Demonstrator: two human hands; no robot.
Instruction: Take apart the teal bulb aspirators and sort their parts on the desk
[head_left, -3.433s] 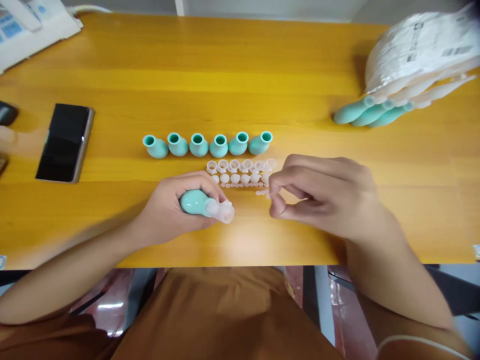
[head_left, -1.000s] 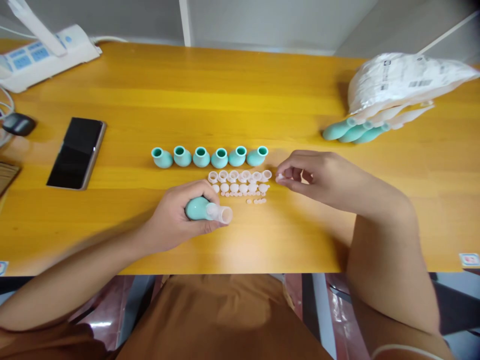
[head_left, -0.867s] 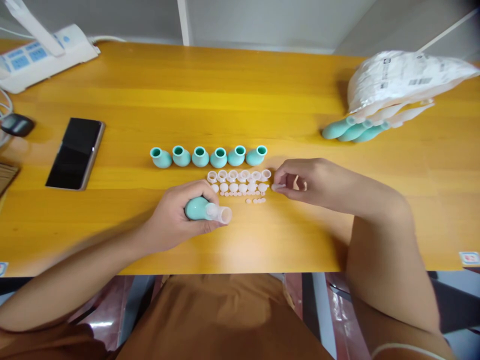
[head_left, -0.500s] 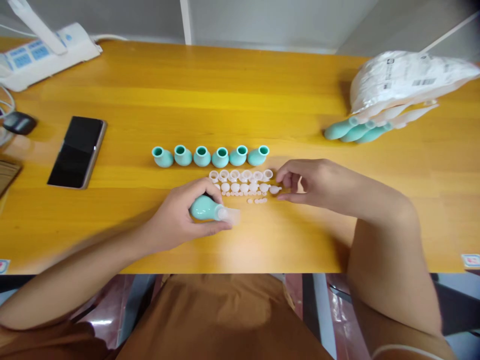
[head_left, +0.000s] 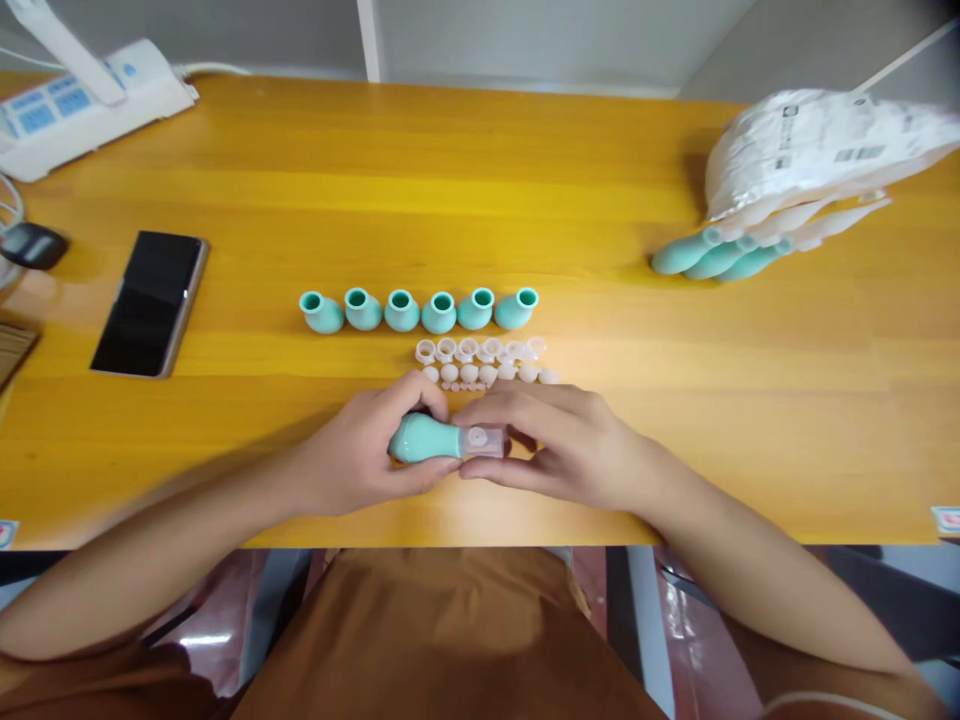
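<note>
My left hand [head_left: 367, 440] is wrapped round a teal squeeze bulb [head_left: 427, 440] that lies sideways, its neck pointing right. A clear plastic connector [head_left: 487, 442] with a small round disc on its side sits at the bulb's neck. My right hand [head_left: 555, 435] grips this connector between thumb and fingers. Just beyond my hands, a row of clear ring-ended plastic pieces [head_left: 468, 350] stands above a row of small white rounded pieces [head_left: 469, 373]. Smaller discs [head_left: 455, 387] lie below those, partly hidden by my hands.
Several teal bulbs [head_left: 401, 311] stand in a row behind the small parts. At the back right are longer teal bulbs with pale tips [head_left: 724, 257] beside a white plastic bag [head_left: 802, 150]. On the left are a phone [head_left: 150, 305], a black mouse-like object [head_left: 34, 245] and a power strip [head_left: 97, 110].
My right hand has moved left and toward me, from the right end of the small-part rows to the connector. The bulb in my left hand has shifted slightly right and toward me.
</note>
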